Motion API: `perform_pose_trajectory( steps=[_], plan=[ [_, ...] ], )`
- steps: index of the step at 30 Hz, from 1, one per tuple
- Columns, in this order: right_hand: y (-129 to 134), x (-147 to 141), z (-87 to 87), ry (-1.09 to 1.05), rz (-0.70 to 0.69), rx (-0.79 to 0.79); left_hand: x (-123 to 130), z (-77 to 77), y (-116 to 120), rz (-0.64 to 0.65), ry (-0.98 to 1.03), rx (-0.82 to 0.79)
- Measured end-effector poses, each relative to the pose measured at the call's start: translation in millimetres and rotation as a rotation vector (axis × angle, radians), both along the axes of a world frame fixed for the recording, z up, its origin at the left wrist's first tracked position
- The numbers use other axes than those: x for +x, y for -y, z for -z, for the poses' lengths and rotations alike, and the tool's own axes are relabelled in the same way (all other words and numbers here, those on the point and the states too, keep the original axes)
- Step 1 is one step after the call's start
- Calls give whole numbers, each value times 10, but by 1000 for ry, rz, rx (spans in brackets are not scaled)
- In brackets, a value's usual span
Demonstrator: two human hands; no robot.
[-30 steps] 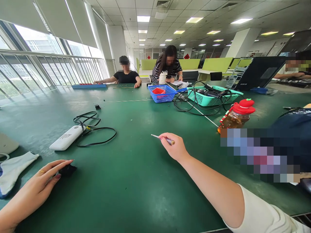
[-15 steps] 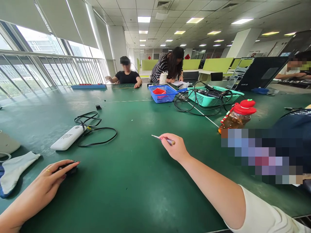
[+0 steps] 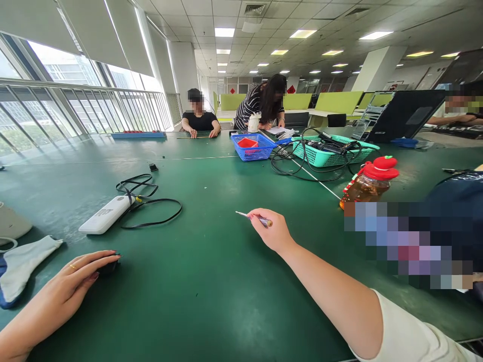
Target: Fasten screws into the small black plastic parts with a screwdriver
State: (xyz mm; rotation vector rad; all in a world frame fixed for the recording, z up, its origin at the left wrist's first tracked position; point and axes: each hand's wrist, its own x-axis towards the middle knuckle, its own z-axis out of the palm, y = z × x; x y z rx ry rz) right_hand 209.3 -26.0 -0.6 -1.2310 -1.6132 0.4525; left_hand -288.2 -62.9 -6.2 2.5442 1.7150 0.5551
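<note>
At the lower left, my left hand [image 3: 81,276] lies over a small black object [image 3: 108,267], its fingers wrapped over the top and covering most of it. Right of centre, my right hand [image 3: 269,229] pinches a small screwdriver [image 3: 264,220] with a translucent handle; its thin metal shaft points left, just above the green tabletop [image 3: 188,311]. Between and beyond my hands lies a white power strip [image 3: 106,215] with a looped black cable [image 3: 166,201]. A white and blue cloth [image 3: 26,266] rests left of my left hand.
A blue basket [image 3: 253,153] and a green basket [image 3: 320,158] with black cables stand at the back. The red-lidded bottle [image 3: 368,186] is at the right, beside a dark blue item and a blurred patch. Several people are around the table.
My left hand has shifted slightly left and down on the black object. My right hand keeps its place. Across the table, a seated person's hand has come down to the tabletop.
</note>
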Motion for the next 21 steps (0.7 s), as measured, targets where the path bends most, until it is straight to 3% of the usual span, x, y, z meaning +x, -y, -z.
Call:
perform_pose_trajectory(
  steps=[7,14,21],
  plan=[
    [-2,-2,-1,6,0,4,-28,22,-24,-10,-12,0],
    [0,3,-8,18,-7,10,118,-90,35,-61,15,-56],
    [6,0,-14,20,-12,12,104,-95,33,-130,-5,23]
  ],
)
